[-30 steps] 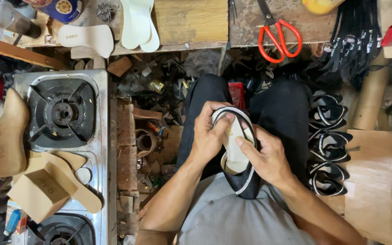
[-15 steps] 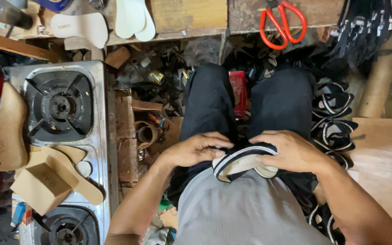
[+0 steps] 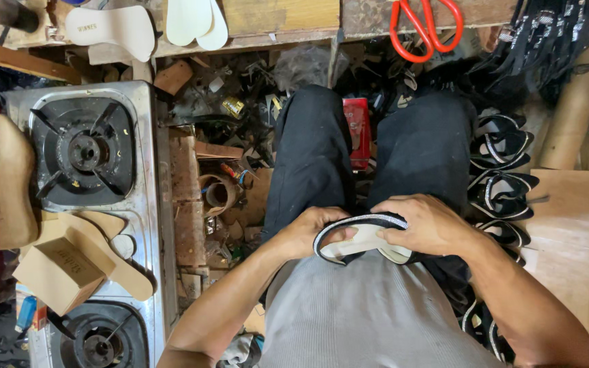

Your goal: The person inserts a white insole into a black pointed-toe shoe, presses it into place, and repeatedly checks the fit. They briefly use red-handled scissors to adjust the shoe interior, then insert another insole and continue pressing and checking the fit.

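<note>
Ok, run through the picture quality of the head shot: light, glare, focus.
Head view: soft even light, no hard shadows; sharp on both hands, left hand and right hand, gripping the sandal piece; mild glare on the steel stove; the clutter under the bench is dim; straight edges bow slightly near the corners.

A small shoemaking workshop: pale insoles (image 3: 189, 20) and red scissors (image 3: 425, 27) lie on a wooden bench (image 3: 281, 17), with sandal uppers (image 3: 502, 170) stacked (black, white-trimmed) beside a gas stove (image 3: 86, 153).
</note>
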Demonstrator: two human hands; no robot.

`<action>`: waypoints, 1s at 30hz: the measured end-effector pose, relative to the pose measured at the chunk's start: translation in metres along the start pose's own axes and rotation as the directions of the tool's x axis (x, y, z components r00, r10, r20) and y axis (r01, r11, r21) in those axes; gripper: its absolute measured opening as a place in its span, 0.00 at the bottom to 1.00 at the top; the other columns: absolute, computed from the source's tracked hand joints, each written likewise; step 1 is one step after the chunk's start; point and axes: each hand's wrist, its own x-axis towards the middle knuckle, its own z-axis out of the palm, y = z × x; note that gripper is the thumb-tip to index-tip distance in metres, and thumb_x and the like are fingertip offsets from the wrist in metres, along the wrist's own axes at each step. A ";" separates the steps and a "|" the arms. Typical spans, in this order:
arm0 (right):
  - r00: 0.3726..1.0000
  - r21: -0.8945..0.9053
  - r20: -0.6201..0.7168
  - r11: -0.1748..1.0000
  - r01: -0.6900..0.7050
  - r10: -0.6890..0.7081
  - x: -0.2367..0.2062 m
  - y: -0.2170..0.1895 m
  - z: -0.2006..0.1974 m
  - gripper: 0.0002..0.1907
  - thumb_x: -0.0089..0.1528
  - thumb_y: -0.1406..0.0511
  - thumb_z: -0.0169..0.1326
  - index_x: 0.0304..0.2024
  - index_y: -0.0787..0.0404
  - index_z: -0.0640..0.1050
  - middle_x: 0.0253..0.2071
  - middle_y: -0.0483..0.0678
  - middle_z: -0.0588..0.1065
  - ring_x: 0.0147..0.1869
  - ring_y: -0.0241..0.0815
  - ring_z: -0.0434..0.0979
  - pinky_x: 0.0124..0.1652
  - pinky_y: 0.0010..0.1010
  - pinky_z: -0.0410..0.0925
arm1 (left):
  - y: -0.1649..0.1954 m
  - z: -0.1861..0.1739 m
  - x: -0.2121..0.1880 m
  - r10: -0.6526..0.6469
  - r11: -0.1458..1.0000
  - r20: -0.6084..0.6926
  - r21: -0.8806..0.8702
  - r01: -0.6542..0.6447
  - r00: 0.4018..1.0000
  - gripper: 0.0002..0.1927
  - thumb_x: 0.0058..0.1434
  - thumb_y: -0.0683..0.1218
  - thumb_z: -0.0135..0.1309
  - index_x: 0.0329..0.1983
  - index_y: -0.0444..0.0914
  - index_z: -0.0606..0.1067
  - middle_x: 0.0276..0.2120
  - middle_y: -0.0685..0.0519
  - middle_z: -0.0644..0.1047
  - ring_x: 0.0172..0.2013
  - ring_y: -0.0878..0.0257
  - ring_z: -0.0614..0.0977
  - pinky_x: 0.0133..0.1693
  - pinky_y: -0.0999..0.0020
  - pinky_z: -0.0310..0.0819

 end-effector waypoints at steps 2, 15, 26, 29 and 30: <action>1.000 -0.001 -0.001 1.000 0.010 -0.010 -0.001 -0.001 0.002 0.20 0.52 0.61 0.61 0.47 0.58 0.81 0.39 0.49 0.81 0.42 0.51 0.82 0.42 0.39 0.72 | 0.001 0.001 0.001 0.072 0.987 0.056 0.138 -0.079 0.996 0.14 0.65 0.51 0.58 0.42 0.34 0.82 0.37 0.49 0.81 0.39 0.61 0.83 0.40 0.66 0.78; 0.999 -0.053 -0.020 0.997 -0.047 0.046 -0.002 -0.013 -0.001 0.23 0.51 0.61 0.60 0.49 0.57 0.81 0.41 0.49 0.80 0.45 0.52 0.81 0.44 0.40 0.72 | 0.006 0.006 0.008 0.048 0.949 0.018 0.311 -0.051 0.999 0.17 0.64 0.54 0.55 0.40 0.36 0.82 0.29 0.47 0.83 0.31 0.56 0.86 0.36 0.65 0.79; 0.515 0.566 -0.813 0.579 0.587 0.272 -0.004 0.020 0.012 0.30 0.68 0.70 0.56 0.72 0.61 0.66 0.68 0.53 0.69 0.69 0.46 0.70 0.67 0.34 0.66 | 0.019 0.013 0.035 -0.083 0.845 -0.396 -0.514 -0.146 0.915 0.22 0.68 0.51 0.50 0.58 0.32 0.77 0.41 0.52 0.80 0.40 0.66 0.80 0.41 0.72 0.73; 0.757 0.815 -0.556 0.402 0.417 0.342 0.009 0.023 0.035 0.36 0.62 0.71 0.53 0.72 0.61 0.60 0.67 0.52 0.69 0.67 0.45 0.71 0.61 0.34 0.66 | 0.018 0.029 0.050 -0.042 0.815 -0.447 -0.532 -0.228 0.894 0.22 0.68 0.50 0.49 0.62 0.35 0.72 0.46 0.55 0.80 0.44 0.68 0.79 0.48 0.74 0.73; 0.785 0.834 -0.525 0.383 0.398 0.328 0.016 0.022 0.043 0.34 0.62 0.71 0.53 0.71 0.63 0.60 0.66 0.52 0.69 0.68 0.43 0.70 0.62 0.34 0.65 | 0.016 0.035 0.054 -0.039 0.825 -0.438 -0.521 -0.218 0.898 0.22 0.70 0.50 0.49 0.61 0.33 0.72 0.45 0.53 0.79 0.43 0.67 0.78 0.46 0.72 0.72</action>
